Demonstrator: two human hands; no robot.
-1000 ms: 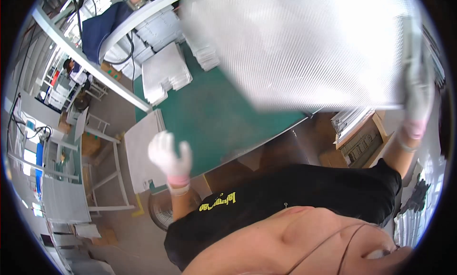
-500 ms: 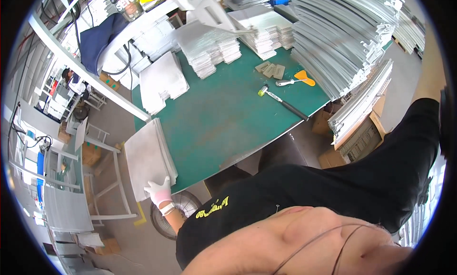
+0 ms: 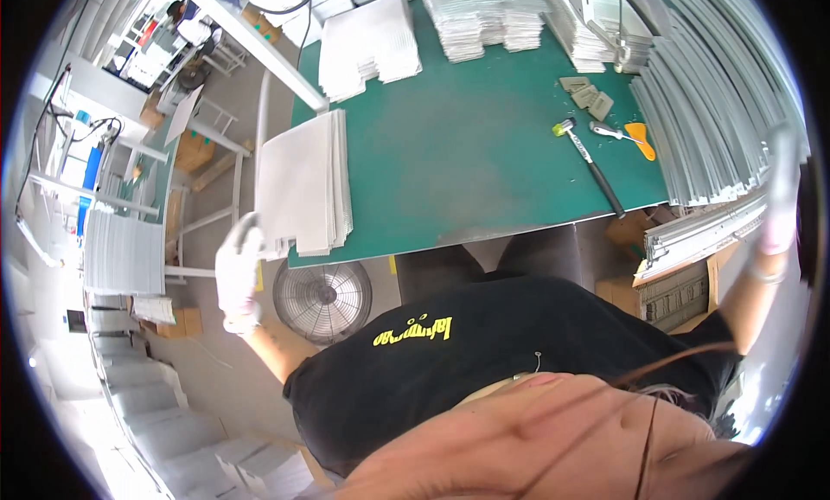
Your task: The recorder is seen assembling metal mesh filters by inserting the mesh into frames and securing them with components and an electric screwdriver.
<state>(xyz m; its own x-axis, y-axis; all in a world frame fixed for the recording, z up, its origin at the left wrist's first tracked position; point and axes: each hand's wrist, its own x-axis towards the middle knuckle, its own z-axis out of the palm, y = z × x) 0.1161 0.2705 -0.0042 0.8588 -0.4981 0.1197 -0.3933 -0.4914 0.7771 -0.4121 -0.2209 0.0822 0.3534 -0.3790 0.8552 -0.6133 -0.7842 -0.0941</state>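
My left hand (image 3: 237, 271), in a white glove, is raised just off the left table edge. Its fingers are closed around the lower end of a thin white sheet (image 3: 262, 137), seen nearly edge-on. Beside it lies a stack of notched white sheets (image 3: 303, 184) on the table's left corner. My right hand (image 3: 782, 184), also pale-gloved, is lifted at the far right, close to the tall stack of thin grey-white panels (image 3: 718, 102). Motion and the picture's rim smear its fingers, so its grip is unclear.
On the green table (image 3: 450, 163) lie a hammer (image 3: 591, 167), a screwdriver (image 3: 612, 131), an orange scraper (image 3: 641, 142) and small beige blocks (image 3: 586, 96). More sheet stacks (image 3: 367, 46) line the back. A round floor fan (image 3: 322, 301) stands below the left corner; cartons (image 3: 674, 297) sit at right.
My left hand has lifted off the stack and moved left, now with a thin sheet. My right hand has come into view at the right. The view has shifted, so the table appears higher.
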